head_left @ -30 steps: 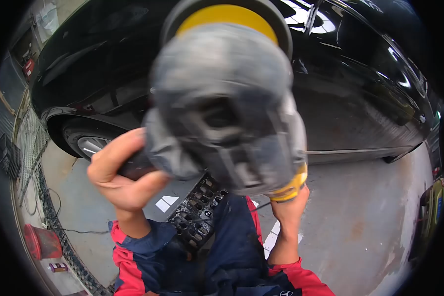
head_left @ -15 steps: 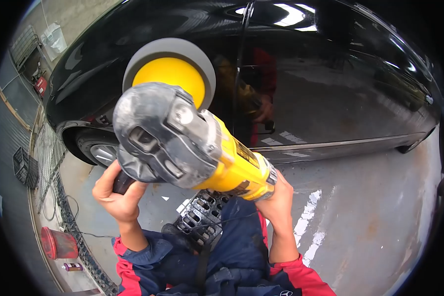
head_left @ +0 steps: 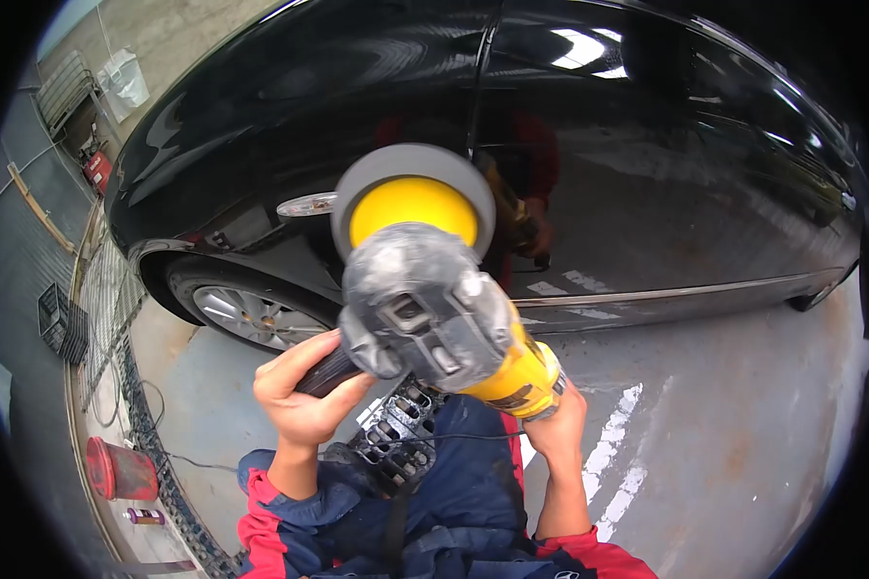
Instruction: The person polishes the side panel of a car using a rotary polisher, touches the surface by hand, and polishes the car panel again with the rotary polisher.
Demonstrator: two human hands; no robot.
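Note:
A yellow and black car polisher (head_left: pixel 430 299) is held between my two hands, its round grey foam pad (head_left: pixel 415 159) with a yellow backing toward the side of a black car (head_left: pixel 628 193). My left hand (head_left: pixel 304 391) is wrapped round the black side handle (head_left: pixel 330 372) near the polisher's head. My right hand (head_left: pixel 560 420) grips the rear of the yellow body. The pad is in front of the fender near the door seam; whether it touches the paint I cannot tell. A small side marker light (head_left: pixel 307 205) shows left of the pad.
The front wheel (head_left: pixel 256 314) is left of the polisher. Below my hands is a black perforated plastic crate or stool (head_left: pixel 396 434). A red bucket (head_left: pixel 121 470), a purple bottle (head_left: pixel 145 517) and a black crate (head_left: pixel 63 326) stand at left. A thin cord (head_left: pixel 198 464) runs across the floor.
Both hands have moved the polisher to the right and downward in view, toward the door seam. The side marker light and more of the wheel now show.

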